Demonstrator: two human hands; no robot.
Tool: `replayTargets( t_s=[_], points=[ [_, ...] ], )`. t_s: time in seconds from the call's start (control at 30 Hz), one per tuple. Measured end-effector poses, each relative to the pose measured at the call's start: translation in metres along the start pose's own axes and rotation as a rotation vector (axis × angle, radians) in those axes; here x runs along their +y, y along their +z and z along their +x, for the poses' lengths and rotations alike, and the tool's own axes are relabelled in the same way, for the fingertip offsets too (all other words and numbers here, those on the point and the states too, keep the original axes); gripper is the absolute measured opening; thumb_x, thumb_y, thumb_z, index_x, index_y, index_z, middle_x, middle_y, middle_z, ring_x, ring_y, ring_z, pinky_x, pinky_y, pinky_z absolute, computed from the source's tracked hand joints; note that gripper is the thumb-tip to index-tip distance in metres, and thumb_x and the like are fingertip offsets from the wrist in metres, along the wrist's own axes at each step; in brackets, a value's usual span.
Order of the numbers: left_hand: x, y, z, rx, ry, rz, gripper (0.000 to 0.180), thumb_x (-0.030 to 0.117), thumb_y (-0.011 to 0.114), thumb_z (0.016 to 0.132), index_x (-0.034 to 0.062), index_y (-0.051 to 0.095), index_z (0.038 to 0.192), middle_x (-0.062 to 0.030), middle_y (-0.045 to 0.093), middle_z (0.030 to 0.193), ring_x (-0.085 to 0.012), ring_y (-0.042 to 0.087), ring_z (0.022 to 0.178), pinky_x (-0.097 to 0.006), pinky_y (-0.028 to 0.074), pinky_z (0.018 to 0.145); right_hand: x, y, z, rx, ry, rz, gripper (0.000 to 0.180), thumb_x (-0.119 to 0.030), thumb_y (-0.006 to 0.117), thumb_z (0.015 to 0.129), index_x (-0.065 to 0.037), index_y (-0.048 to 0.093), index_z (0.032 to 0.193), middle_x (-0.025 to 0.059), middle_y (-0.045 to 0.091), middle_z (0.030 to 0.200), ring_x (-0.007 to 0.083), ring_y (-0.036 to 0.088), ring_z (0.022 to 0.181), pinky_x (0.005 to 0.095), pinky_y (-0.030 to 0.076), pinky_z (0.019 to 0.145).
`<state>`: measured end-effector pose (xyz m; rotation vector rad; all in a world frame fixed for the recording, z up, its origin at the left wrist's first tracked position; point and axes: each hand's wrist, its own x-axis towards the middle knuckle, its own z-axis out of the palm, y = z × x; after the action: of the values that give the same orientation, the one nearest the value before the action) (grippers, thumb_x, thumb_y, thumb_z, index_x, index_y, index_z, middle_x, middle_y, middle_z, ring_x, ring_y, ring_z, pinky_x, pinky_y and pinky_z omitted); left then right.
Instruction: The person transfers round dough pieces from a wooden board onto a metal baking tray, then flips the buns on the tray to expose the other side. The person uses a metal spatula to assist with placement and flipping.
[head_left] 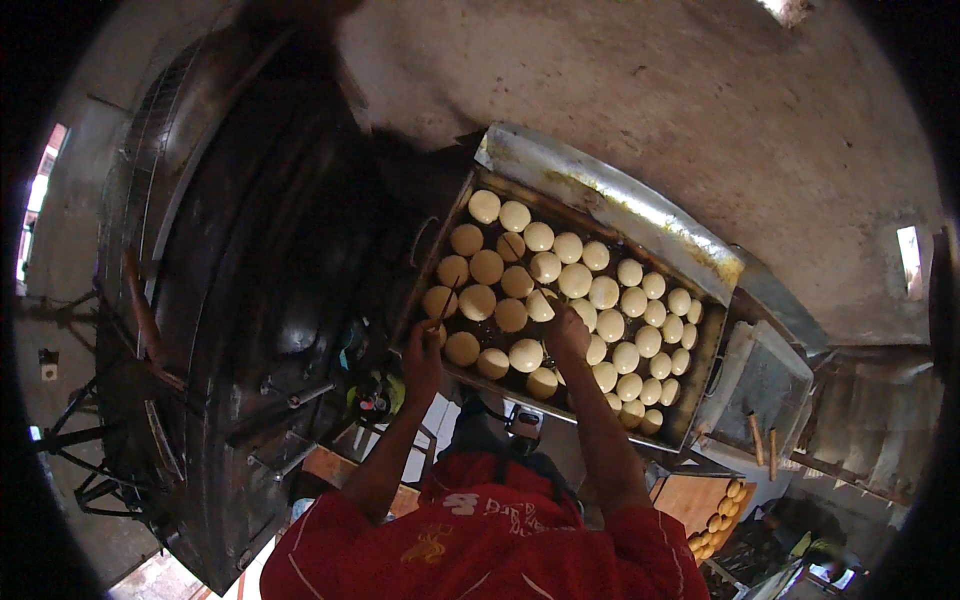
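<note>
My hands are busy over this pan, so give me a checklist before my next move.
1. Left hand gripping its thin stick: ok.
2. Right hand gripping the second stick: ok.
3. Dough balls inside the rectangular metal pan: ok.
4. Dough balls browned on top like the golden rounds on the side tray: not ok, mostly pale.
5. Heat of the pan: cannot tell.
</note>
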<state>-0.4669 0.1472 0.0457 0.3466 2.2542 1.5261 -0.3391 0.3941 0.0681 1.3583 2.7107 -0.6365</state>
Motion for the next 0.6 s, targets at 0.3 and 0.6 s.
replayTargets(
  t_s=[0.3, 0.6],
  points=[
    [-0.01, 0.003, -0.002, 0.031, 0.051, 0.012, 0.033, 0.024, 0.049, 0.103, 0.004, 0.06, 0.127, -0.018, 0.066, 0.117, -0.0295, 0.063, 0.107, -0.04, 0.047, 0.095, 0.017, -0.001, -0.037, -0.123, 0.088, -0.045, 0.042, -0.015, 0.054, 0.091, -0.022, 0.063, 0.131, 0.0177, 0.07, 0.102, 0.039, 0.07, 0.09, 0.0511, 0.057, 0.075],
    [0.008, 0.017, 0.008, -0.072, 0.076, 0.017, 0.036, 0.025, 0.045, 0.105, 0.002, 0.059, 0.128, -0.0192, 0.066, 0.118, -0.0324, 0.063, 0.111, -0.041, 0.045, 0.099, 0.014, 0.039, 0.014, -0.007, -0.04, 0.024, 0.043, -0.015, 0.056, 0.089, -0.019, 0.06, 0.132, 0.0234, 0.07, 0.094, 0.0403, 0.069, 0.087, 0.0502, 0.057, 0.073]
  ],
)
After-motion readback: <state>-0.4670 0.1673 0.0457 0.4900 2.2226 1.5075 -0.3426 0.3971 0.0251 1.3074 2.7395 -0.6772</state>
